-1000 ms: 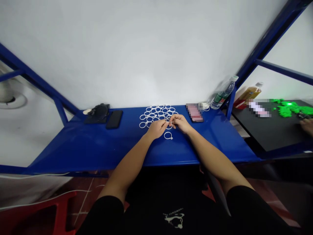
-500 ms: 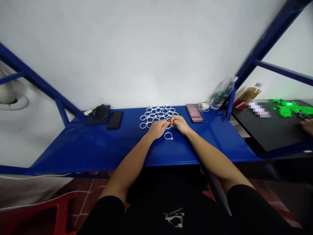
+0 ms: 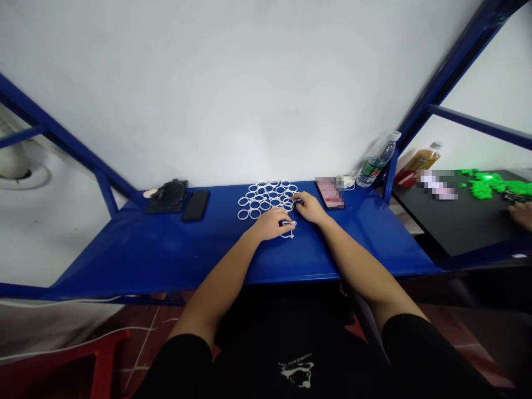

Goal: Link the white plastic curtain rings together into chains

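My left hand (image 3: 272, 224) is closed, palm down, with a thin white ring (image 3: 290, 223) pinched at its fingertips. Just beneath that ring, partly covered by it, a single white ring (image 3: 286, 236) with a small knob lies on the blue table. My right hand (image 3: 311, 209) has its fingers apart, and the fingertips are at the right edge of a group of white rings (image 3: 260, 198). Whether those fingertips touch a ring is too small to tell. Several rings of the group lie side by side, and a few overlap.
On the blue table (image 3: 166, 255) a black phone (image 3: 195, 205) and a dark plastic bag (image 3: 169, 195) lie left. A pink-screened phone (image 3: 330, 194), white cable (image 3: 348, 183) and water bottle (image 3: 377, 163) are right. Beyond the blue frame, another person's hand (image 3: 521, 215) is near green pieces (image 3: 484, 187).
My hands have moved apart. The left came down toward the single ring with a white ring in its fingers; the right shifted slightly and opened at the edge of the group.
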Demonstrator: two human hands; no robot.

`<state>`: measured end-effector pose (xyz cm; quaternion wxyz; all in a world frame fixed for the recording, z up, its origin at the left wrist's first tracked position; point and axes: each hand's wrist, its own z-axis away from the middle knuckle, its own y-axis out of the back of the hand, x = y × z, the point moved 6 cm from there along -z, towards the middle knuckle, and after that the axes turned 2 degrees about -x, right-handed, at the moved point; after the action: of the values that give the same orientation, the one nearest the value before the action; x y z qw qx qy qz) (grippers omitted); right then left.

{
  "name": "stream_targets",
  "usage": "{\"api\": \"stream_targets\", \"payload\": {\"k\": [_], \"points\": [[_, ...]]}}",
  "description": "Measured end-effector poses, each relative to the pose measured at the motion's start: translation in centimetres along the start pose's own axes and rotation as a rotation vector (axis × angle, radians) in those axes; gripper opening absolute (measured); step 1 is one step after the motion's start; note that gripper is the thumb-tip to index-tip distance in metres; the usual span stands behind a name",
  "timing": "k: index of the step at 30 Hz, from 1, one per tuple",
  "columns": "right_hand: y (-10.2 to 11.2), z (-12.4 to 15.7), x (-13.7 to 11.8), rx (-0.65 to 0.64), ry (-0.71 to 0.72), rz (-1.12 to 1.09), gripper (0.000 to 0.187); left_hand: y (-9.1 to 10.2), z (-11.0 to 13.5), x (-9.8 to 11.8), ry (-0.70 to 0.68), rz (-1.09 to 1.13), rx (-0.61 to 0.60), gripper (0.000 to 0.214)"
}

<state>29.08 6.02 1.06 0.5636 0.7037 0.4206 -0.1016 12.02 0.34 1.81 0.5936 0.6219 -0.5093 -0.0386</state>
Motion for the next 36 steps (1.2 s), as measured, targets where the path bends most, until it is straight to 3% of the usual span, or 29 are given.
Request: {"api": "stream_targets", "payload": {"k": [2, 7, 15, 17, 19, 23, 25, 28, 31, 36], "points": [[-0.5, 0.0, -0.1, -0.054, 0.025, 0.067, 0.046, -0.8, 0.0, 0.1, -0.017, 0.006, -0.072, 0.018], [-1.3, 0.0, -0.7, -0.126, 0.063, 0.141, 0.037, -1.1, 0.0, 0.2, -0.027, 0.015, -0.081, 0.017], [-1.3, -0.1, -0.6, -0.110, 0.033, 0.094, 0.016, -0.8, 0.2, 0.8, 0.026, 0.030, -0.126, 0.032], [-1.0, -0.1, -0.7, -0.044, 0.017, 0.006, 0.010, -0.5, 0.2, 0.8, 0.033, 0.024, -0.083, 0.031], [-0.5, -0.1, -1.0, 0.044, -0.008, -0.168, 0.006, 0.3, 0.1, 0.6, 0.056, 0.004, 0.041, 0.028], [-0.7, 0.2, -2.0, 0.082, -0.095, -0.787, 0.032, 2.5, 0.6, -0.6, 0.154, -0.010, 0.373, 0.024], [-1.3, 0.5, -3.1, 0.021, -0.123, -1.047, 0.042, 2.9, 0.8, -1.1, 0.175, 0.015, 0.446, 0.031], [-2.2, 0.9, -4.5, -0.094, -0.155, -1.216, 0.035, 2.8, 0.8, -1.1, 0.140, 0.019, 0.417, 0.030], [-2.8, 1.2, -5.1, -0.167, -0.174, -1.240, 0.022, 2.5, 0.6, -0.9, 0.095, -0.032, 0.364, 0.040], [-2.8, 1.0, -4.7, -0.150, -0.167, -1.190, 0.018, 2.6, 0.6, -0.8, 0.110, -0.056, 0.354, 0.045]]}}
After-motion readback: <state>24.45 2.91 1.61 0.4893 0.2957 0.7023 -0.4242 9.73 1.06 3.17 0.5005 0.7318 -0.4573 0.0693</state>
